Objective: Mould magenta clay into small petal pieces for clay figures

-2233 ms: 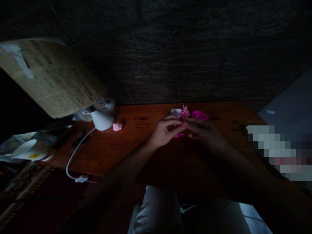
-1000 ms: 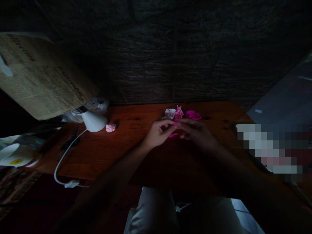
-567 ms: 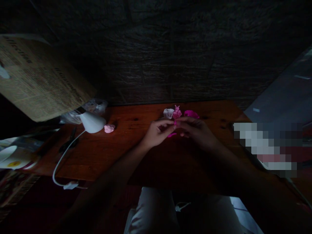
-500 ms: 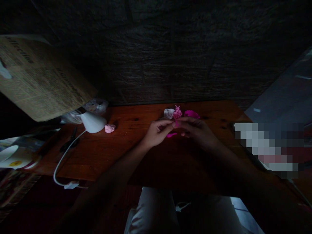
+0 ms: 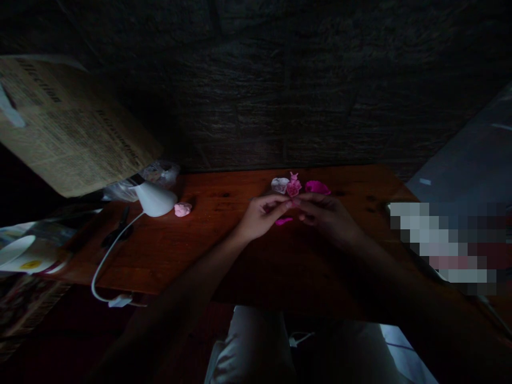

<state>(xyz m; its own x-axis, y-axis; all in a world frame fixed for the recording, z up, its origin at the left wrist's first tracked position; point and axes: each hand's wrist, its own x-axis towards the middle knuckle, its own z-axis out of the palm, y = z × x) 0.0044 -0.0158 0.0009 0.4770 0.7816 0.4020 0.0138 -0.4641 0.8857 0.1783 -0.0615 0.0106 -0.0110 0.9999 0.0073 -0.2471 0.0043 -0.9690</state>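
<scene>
At the left stands a lamp (image 5: 157,199) with a newspaper-print shade (image 5: 82,130). Its white cable (image 5: 93,281) runs beside dark scissors (image 5: 121,228). Further left, there is a white cup (image 5: 20,256) with a yellow mark (image 5: 31,264). Behind the table (image 5: 208,234) rises a dark wall (image 5: 256,85).

You have a dim view; the far wall (image 5: 248,101) sinks nearly to black; your forearms (image 5: 206,266) fade into shadow; your left hand (image 5: 260,217) catches more light than your right hand (image 5: 330,217); the printed paper (image 5: 76,128) at left looks stretched and soft; coarse pixel blocks (image 5: 444,242) mask a patch at right
</scene>
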